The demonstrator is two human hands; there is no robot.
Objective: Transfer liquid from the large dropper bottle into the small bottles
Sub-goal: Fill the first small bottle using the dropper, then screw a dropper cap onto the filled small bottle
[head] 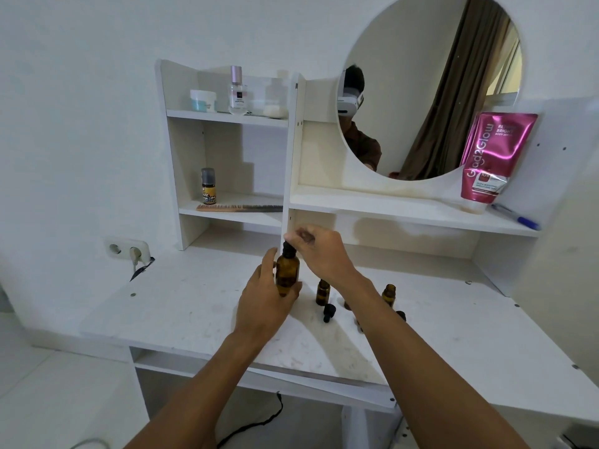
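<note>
Large bottle (pixel 287 275) – amber, held upright just above the bench (pixel 181 306), in front of the shelf unit. Left hand (pixel 264 303) wrapped round its lower body, fingers closed on the glass. Right hand (pixel 319 251) above it, fingertips pinched on the black dropper cap (pixel 288 249); cap sits on the neck, so I cannot tell whether it is being loosened or tightened.

Small bottles: one (pixel 322 291) stands uncapped just right of the large bottle; a second (pixel 388 294) stands uncapped further right, beyond the right forearm. Something amber shows between them at the forearm's edge – possibly a third, mostly hidden. One small black dropper cap (pixel 328 312) lies on the bench in front of the first small bottle; another (pixel 401 315) lies near the second.

Progress, judged: preparation looks done – small bottles open, caps set aside. Fill levels cannot be read through the dark glass, so how much liquid has gone across is unknown. If the cap is coming off, the transfer proper is at its start or between draws: lift dropper, carry to a small neck, squeeze, repeat for each, then recap all.
</note>
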